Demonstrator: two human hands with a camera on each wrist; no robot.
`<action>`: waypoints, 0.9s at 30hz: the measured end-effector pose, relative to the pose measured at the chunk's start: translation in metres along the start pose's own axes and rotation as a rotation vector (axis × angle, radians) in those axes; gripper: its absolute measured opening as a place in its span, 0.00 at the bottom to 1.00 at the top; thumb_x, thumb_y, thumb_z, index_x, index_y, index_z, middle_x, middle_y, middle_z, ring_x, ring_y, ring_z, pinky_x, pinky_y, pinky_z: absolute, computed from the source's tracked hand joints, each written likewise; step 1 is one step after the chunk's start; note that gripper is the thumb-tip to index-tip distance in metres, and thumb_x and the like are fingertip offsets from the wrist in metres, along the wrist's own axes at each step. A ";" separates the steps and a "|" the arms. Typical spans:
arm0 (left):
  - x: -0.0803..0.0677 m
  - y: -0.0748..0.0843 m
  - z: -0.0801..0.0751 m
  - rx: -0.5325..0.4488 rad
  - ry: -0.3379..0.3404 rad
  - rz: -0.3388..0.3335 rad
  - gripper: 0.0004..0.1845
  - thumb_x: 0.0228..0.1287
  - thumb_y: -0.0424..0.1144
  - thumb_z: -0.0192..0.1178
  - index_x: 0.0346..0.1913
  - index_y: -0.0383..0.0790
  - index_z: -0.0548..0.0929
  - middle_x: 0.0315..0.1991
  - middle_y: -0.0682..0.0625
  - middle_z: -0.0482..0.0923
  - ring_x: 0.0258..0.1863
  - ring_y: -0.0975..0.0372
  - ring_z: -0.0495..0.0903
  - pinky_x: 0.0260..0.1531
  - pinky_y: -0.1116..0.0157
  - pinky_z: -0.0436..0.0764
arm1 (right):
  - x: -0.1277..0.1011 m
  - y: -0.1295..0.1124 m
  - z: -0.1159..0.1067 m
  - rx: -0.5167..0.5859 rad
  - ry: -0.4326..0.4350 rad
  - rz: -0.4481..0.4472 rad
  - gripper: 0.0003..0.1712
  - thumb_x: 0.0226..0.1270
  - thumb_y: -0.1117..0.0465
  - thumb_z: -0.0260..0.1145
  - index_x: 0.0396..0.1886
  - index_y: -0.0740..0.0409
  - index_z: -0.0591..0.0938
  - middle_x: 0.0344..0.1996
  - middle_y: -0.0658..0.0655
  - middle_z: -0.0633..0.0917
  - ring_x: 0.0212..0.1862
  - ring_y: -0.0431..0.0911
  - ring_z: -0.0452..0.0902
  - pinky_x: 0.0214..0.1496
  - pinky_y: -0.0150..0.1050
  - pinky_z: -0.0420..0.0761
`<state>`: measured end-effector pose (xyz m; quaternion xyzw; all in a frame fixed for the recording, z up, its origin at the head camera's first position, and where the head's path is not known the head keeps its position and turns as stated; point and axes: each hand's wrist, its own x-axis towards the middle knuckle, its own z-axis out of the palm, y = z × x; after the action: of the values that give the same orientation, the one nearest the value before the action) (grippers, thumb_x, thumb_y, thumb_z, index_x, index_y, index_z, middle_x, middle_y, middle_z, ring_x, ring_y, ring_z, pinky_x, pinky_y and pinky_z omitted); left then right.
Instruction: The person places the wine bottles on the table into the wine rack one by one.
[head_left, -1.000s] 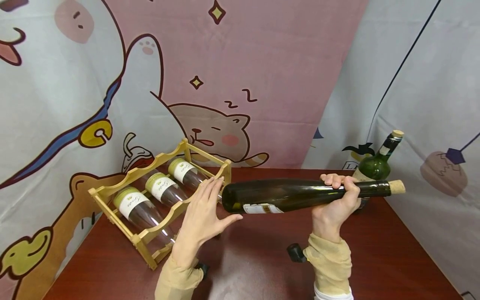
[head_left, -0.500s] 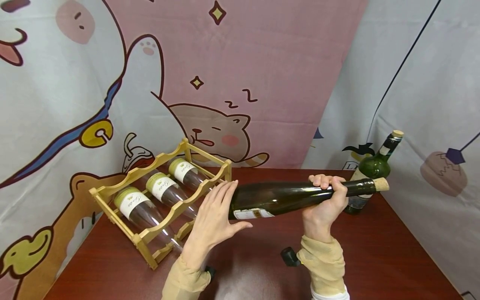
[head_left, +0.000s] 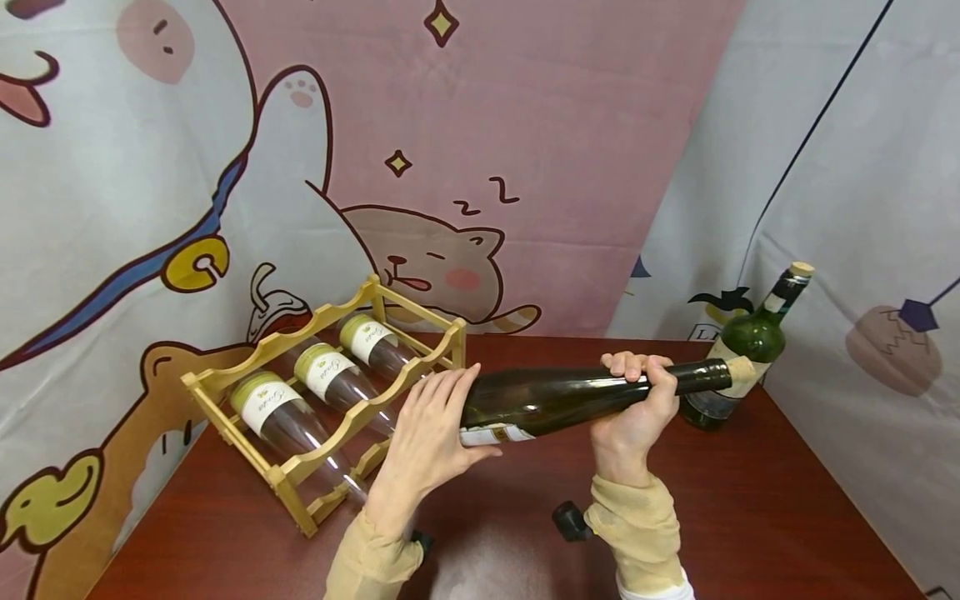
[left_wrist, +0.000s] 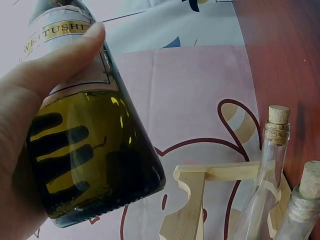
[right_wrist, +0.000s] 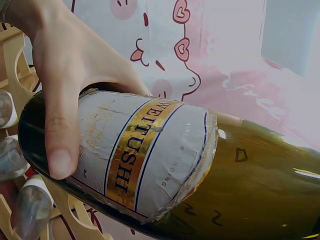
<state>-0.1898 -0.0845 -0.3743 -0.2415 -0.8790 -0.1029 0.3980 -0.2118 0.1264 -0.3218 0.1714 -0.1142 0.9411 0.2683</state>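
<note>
At the bottom edge of the head view, two tan sleeves (head_left: 635, 529) enter, a small black object (head_left: 572, 521) beside the right one. Just above, near the centre, the left hand (head_left: 431, 437) grips the base end of a dark green bottle (head_left: 555, 396); in the left wrist view its thumb crosses the glass and its fingers show through from behind. The right hand (head_left: 633, 408), right of centre, has its fingers curled round the neck. The bottle lies slantwise across the middle of the frame, held above the tabletop (head_left: 780, 500), its cork (head_left: 741, 369) to the right and a little higher than the base. Its white label (right_wrist: 150, 155) carries a gold band reading WEITUSHI.

Left of centre stands a wooden rack (head_left: 363, 412) with wavy rails. Three clear bottles (head_left: 335, 377) lie side by side in it, their white-and-green labelled ends toward the upper left, necks toward the lower right; the left wrist view shows corks in two of them.

Farther off, at centre right, a corked green bottle (head_left: 753, 337) stands on the tabletop, partly behind the held one. Behind everything hangs a pink and white cloth (head_left: 570, 125) with cartoon animals, a sleeping cat near the middle.
</note>
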 end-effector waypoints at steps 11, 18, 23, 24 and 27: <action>0.001 -0.003 -0.002 0.038 0.024 -0.009 0.55 0.15 0.58 0.79 0.58 0.40 0.74 0.49 0.47 0.79 0.48 0.54 0.78 0.50 0.56 0.76 | -0.003 0.004 0.000 -0.009 -0.035 0.017 0.17 0.66 0.71 0.42 0.18 0.61 0.69 0.11 0.54 0.72 0.18 0.45 0.69 0.30 0.36 0.73; 0.001 -0.006 -0.001 -0.017 0.066 -0.014 0.53 0.11 0.55 0.79 0.56 0.42 0.76 0.48 0.48 0.81 0.46 0.55 0.78 0.49 0.57 0.74 | -0.004 0.006 0.000 -0.002 -0.051 0.039 0.17 0.67 0.70 0.41 0.19 0.60 0.69 0.11 0.53 0.71 0.19 0.45 0.69 0.32 0.36 0.72; 0.000 -0.008 -0.001 -0.032 0.075 -0.019 0.53 0.10 0.55 0.79 0.56 0.43 0.77 0.48 0.48 0.82 0.46 0.55 0.79 0.47 0.57 0.75 | -0.004 0.007 -0.001 -0.044 -0.083 0.048 0.20 0.69 0.69 0.37 0.19 0.60 0.70 0.12 0.52 0.74 0.20 0.44 0.70 0.33 0.35 0.71; 0.000 -0.008 0.000 -0.035 0.074 -0.019 0.53 0.11 0.55 0.79 0.56 0.43 0.77 0.48 0.48 0.82 0.46 0.55 0.79 0.47 0.57 0.75 | -0.003 0.007 -0.001 -0.042 -0.092 0.053 0.20 0.69 0.69 0.37 0.19 0.60 0.70 0.12 0.52 0.74 0.21 0.44 0.70 0.33 0.35 0.71; 0.000 -0.010 0.001 -0.048 0.068 -0.021 0.53 0.11 0.55 0.79 0.56 0.43 0.77 0.48 0.48 0.82 0.46 0.55 0.79 0.46 0.56 0.76 | -0.003 0.008 -0.003 -0.012 -0.102 0.076 0.19 0.69 0.70 0.38 0.20 0.61 0.70 0.13 0.54 0.75 0.21 0.45 0.70 0.33 0.35 0.70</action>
<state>-0.1954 -0.0924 -0.3751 -0.2382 -0.8646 -0.1365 0.4208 -0.2143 0.1196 -0.3266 0.2131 -0.1400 0.9399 0.2273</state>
